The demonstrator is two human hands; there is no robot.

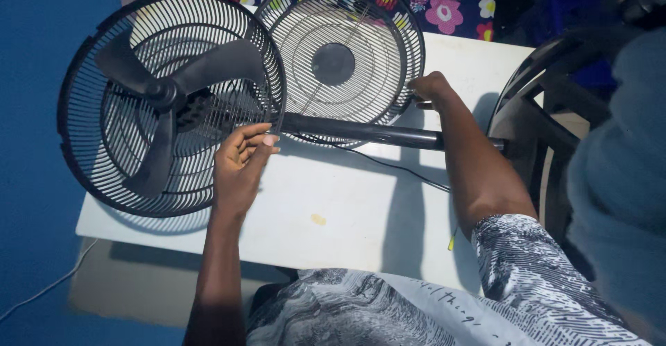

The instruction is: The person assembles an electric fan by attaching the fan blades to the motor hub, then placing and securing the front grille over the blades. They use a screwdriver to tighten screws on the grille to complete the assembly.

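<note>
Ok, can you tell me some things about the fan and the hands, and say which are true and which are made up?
1. The left hand touches the rim of the rear grille that holds the fan blades. True.
2. The right hand rests flat on the table. False: it grips the edge of the front grille.
3. The front grille is still fitted over the blades. False: it lies beside them, off the fan.
4. A dark pole lies across the white table. True.
5. The wall beside the table is red. False: it is blue.

The person wears a short-sleeved shirt [416,311] in a black-and-white marbled print, forearms bare.
</note>
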